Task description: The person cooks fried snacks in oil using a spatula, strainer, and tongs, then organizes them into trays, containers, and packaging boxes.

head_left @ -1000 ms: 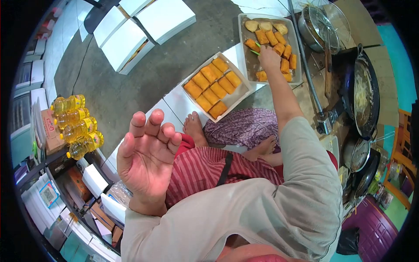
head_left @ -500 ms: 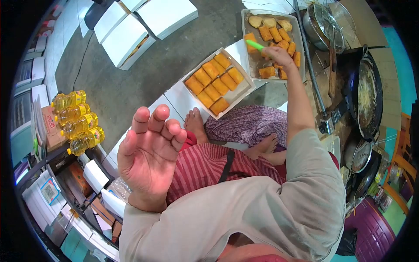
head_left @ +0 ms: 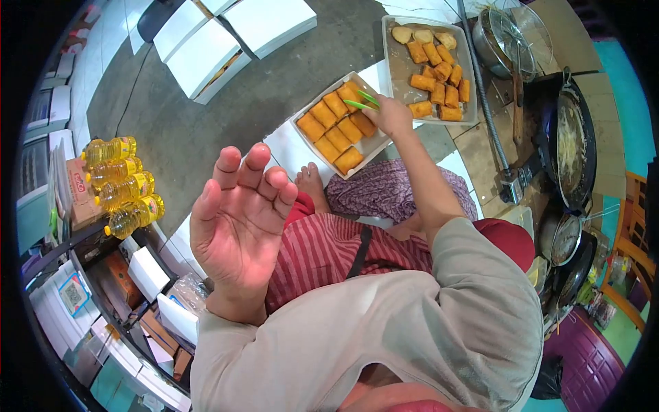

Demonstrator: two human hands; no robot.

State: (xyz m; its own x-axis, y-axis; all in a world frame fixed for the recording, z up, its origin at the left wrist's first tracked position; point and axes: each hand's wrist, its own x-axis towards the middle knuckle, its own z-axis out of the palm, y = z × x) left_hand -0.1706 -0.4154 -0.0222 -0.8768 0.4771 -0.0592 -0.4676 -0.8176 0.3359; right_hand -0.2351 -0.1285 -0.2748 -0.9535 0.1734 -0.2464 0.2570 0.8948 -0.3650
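Note:
My right hand (head_left: 392, 117) is closed round light-green tongs (head_left: 362, 101), reaching over the upper right corner of a white cardboard box (head_left: 376, 145). The tong tips are spread apart beside a fried roll (head_left: 349, 91) in that corner. Several golden-brown rolls (head_left: 338, 139) lie in rows inside the box. My left hand (head_left: 241, 220) is raised above my lap, palm up, its fingers apart and slightly bent, with nothing in it. To the right of the box, a shallow tray (head_left: 403, 89) holds more fried rolls and a few pale rounded pieces (head_left: 423, 36) at its far end.
Several yellow oil bottles (head_left: 130, 214) lie at the left. White boxes (head_left: 199, 51) stand on the floor at the far left. On the right are a dark wok with oil (head_left: 573, 147), a metal pot with strainers (head_left: 504, 44) and a hose (head_left: 486, 96).
My right hand has moved left with the tongs, from the tray to the box. The roll at the tray's left side, by the tongs before, is gone from there. My left hand stays raised.

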